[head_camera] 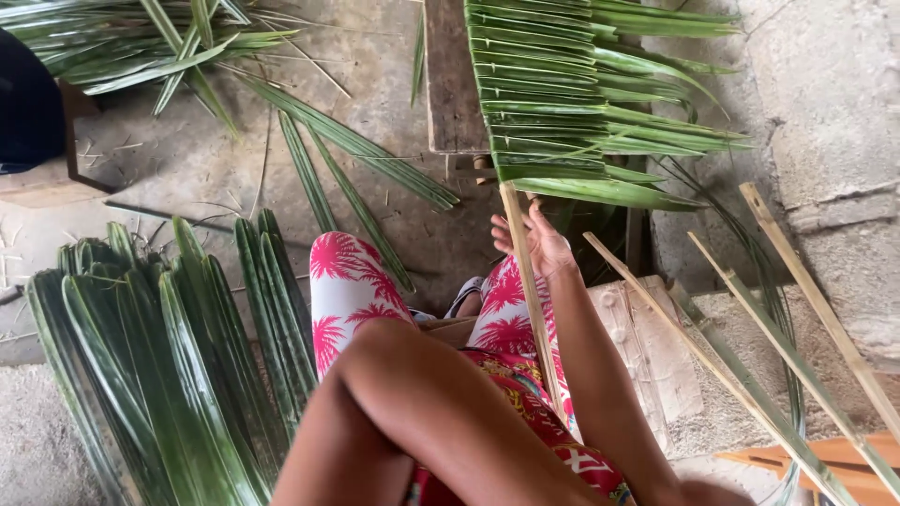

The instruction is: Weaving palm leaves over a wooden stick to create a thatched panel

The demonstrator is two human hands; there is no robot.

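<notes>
Our right hand point(539, 242) sits open-palmed under the stick point(530, 290), propping the woven leaf panel point(562, 103). Left hand's out of view; leaf stack point(169, 356) nearby for reach.

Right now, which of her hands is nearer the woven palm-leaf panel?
Right. The right hand is just below the woven palm-leaf panel, against its stick. The left hand is out of view; the left arm bends across the lap.

right hand point(536, 242) extended forward, fingers loosely spread, left forearm crossing low
</notes>
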